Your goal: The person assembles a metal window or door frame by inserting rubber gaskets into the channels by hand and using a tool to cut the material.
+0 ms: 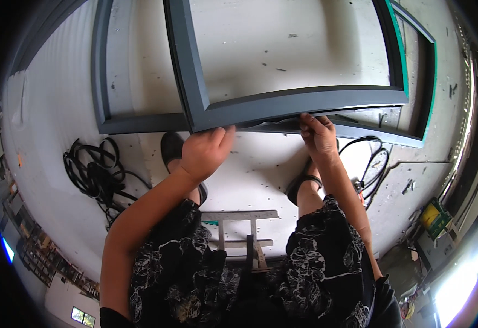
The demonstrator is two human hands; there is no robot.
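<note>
A dark grey metal frame [304, 100] with mitred corners lies across a second grey frame [146, 122]. Along the upper frame's near edge a thin black rubber strip [274, 124] runs between my two hands. My left hand [209, 153] is closed against that edge, close to the near left corner, and its fingertips are partly hidden. Further right, my right hand [319, 134] pinches the strip between thumb and fingers, just below the frame's edge.
Loops of black strip [94, 169] lie on the pale floor at left, with another coil [378, 164] at right by my leg. Between my legs is a metal stand [239, 216]. Green tape [431, 82] lines the lower frame's right side. A green-and-yellow container [435, 217] stands at far right.
</note>
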